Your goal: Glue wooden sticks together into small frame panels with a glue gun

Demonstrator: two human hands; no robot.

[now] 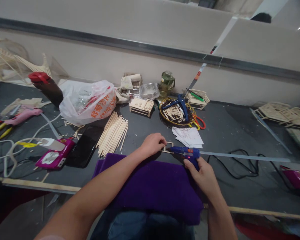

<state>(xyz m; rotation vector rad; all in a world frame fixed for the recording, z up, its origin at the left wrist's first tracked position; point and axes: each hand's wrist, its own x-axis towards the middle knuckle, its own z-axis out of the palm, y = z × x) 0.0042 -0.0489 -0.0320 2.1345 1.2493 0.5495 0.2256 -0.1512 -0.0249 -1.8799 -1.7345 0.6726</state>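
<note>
My right hand point(200, 170) is closed around a blue hot glue gun point(190, 153), and a long clear glue stick point(245, 156) sticks out of its back end. The gun's nozzle points left and meets a small frame of thin wooden sticks point(170, 144). Fingertips of my left hand point(153, 144) pinch that frame at its left side, on the dark table just beyond a folded purple cloth point(150, 186). To the left of my left hand lies a loose pile of thin wooden sticks point(113, 133).
Behind my hands are a wicker basket point(162, 116) of short stick pieces, white papers point(188, 136) and a small wooden model point(141, 106). A black phone point(83, 150), a plastic bag point(90, 101) and a dark bottle point(48, 88) stand left. A black cable point(247, 173) loops at right.
</note>
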